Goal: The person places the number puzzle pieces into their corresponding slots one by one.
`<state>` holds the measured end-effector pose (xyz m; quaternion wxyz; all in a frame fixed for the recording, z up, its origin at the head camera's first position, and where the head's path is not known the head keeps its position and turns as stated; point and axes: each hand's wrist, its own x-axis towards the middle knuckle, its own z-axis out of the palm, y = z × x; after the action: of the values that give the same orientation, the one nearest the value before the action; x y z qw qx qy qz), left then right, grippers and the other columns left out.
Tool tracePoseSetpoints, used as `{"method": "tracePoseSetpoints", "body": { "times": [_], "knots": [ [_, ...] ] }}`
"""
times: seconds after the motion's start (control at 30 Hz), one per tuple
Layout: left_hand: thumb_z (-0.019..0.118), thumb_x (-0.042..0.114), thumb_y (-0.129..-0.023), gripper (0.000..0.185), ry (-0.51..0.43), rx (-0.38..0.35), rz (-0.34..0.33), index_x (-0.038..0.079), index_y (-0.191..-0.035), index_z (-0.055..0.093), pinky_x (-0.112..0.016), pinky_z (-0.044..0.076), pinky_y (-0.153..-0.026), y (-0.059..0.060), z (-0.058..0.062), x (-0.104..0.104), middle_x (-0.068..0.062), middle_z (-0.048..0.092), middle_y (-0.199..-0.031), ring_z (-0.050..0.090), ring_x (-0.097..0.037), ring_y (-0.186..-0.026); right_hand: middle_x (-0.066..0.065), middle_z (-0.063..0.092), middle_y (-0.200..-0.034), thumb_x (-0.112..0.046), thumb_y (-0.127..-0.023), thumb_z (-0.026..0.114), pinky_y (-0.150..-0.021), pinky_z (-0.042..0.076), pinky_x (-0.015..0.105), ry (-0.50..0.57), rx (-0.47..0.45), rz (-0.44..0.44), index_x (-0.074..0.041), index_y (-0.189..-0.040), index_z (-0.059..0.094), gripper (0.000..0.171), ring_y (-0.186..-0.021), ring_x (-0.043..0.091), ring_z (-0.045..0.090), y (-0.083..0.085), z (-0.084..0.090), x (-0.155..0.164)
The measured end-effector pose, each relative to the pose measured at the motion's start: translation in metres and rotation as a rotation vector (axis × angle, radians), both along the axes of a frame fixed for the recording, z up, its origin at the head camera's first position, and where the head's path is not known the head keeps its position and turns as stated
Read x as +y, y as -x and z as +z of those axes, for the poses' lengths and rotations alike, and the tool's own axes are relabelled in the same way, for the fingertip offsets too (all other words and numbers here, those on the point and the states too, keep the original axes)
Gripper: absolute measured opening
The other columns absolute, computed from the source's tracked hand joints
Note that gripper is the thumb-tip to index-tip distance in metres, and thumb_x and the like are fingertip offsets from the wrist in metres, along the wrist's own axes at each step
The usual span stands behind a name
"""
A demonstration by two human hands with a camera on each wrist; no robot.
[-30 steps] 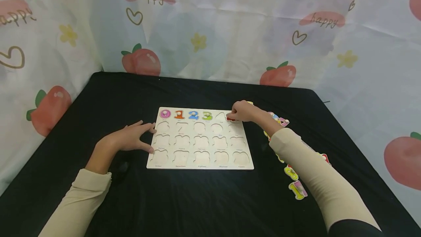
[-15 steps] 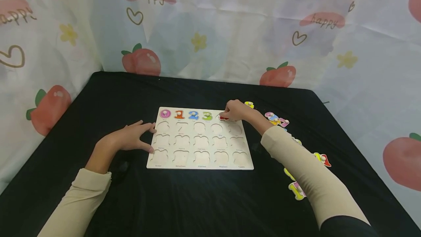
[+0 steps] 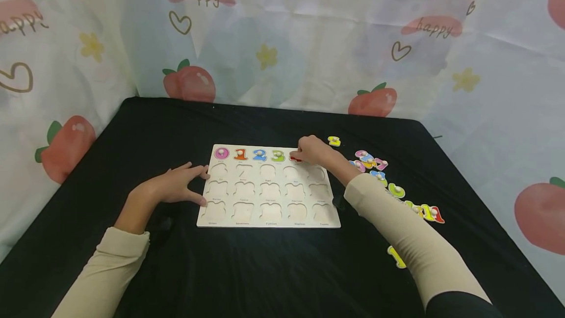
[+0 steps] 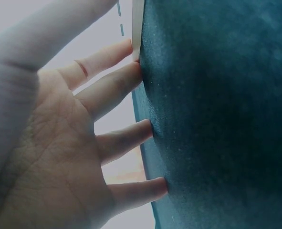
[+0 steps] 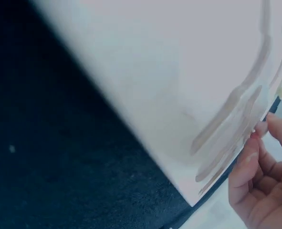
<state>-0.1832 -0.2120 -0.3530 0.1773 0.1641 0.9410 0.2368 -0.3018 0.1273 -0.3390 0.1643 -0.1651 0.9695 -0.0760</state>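
A wooden number puzzle board (image 3: 269, 220) lies on the black table. Its top row holds a pink 0 (image 3: 221, 152), an orange 1 (image 3: 240, 153), a blue 2 (image 3: 259, 154) and a green 3 (image 3: 278, 155). My right hand (image 3: 313, 150) pinches a red number piece (image 3: 294, 158) at the slot right of the 3; in the right wrist view the fingers (image 5: 260, 157) curl by the board's edge (image 5: 179, 109). My left hand (image 3: 178, 185) rests with straight fingers (image 4: 117, 86) against the board's left edge.
Several loose coloured number pieces (image 3: 397, 191) lie scattered on the black cloth right of the board, one yellow piece (image 3: 334, 141) near its top right corner. A patterned curtain (image 3: 282, 38) hangs behind and beside the table. The lower three rows of slots hold no pieces.
My right hand has carried the red piece leftward along the top row, from the fifth slot's side towards the slot beside the 3. The left hand stayed put.
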Motion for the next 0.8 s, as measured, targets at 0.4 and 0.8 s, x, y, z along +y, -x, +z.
{"method": "tracePoseSetpoints", "body": {
  "times": [0.4,0.8],
  "knots": [
    [0.077,0.048,-0.071,0.078,0.001,0.002,-0.003,0.006,-0.131,0.049,-0.070,0.011,-0.100,0.000,-0.001,0.000,-0.021,0.032,-0.147,0.011,-0.048,-0.136,0.003,0.057,-0.071,-0.033,-0.094,0.058,-0.059,0.043,0.026,0.033,0.000,0.015,-0.005,-0.088,0.068,0.030,-0.064,0.017,0.052,0.000,-0.001,0.009],
    [0.077,0.049,-0.071,0.079,-0.001,-0.002,0.000,0.006,-0.131,0.049,-0.070,0.011,-0.100,-0.001,0.000,-0.001,-0.021,0.032,-0.147,0.010,-0.048,-0.136,0.009,0.063,-0.088,-0.023,-0.096,0.056,-0.064,0.048,0.033,0.057,0.080,0.048,-0.001,-0.106,0.066,0.026,-0.070,0.020,0.057,0.002,0.019,0.051]
  ]
}}
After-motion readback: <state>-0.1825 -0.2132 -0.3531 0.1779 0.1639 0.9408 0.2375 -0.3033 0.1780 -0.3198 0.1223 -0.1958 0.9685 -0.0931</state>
